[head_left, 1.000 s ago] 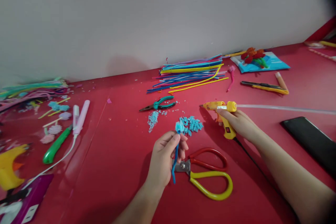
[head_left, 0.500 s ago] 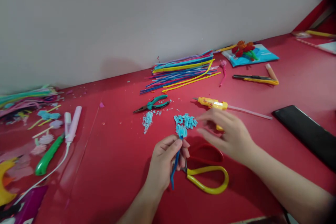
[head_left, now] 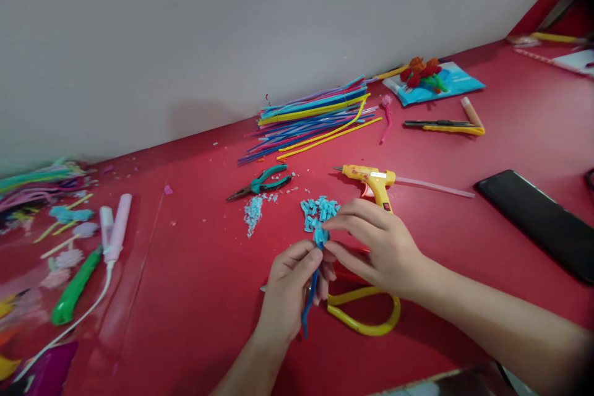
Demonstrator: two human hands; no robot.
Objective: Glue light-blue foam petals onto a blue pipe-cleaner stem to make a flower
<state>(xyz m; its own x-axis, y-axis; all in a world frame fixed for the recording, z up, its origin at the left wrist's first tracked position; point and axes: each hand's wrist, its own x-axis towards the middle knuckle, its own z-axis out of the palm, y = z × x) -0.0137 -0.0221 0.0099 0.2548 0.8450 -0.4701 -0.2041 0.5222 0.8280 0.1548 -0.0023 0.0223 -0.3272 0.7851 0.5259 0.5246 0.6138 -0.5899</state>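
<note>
My left hand [head_left: 292, 278] pinches a dark blue stem [head_left: 310, 297], which hangs down below the fingers. Light blue petals [head_left: 320, 235] stand at the top of the stem. My right hand [head_left: 378, 247] is at their right side, thumb and fingertips close around them; whether it grips a piece is too small to tell. Just behind lies a pile of light blue pieces [head_left: 319, 207] on the red table. Scissors with one yellow and one red handle [head_left: 366, 325] lie under and beside my hands, partly covered.
Behind are pliers [head_left: 266, 182], blue shreds [head_left: 253, 215], a yellow glue gun [head_left: 374, 178] and a bundle of pipe cleaners [head_left: 310, 114]. A black phone [head_left: 538, 223] lies right. A pink corded tool [head_left: 116, 229] and a green-handled tool [head_left: 77, 288] lie left.
My right hand has moved left to the petals on the stem, uncovering more of the glue gun. My left hand keeps its hold. The view has shifted slightly.
</note>
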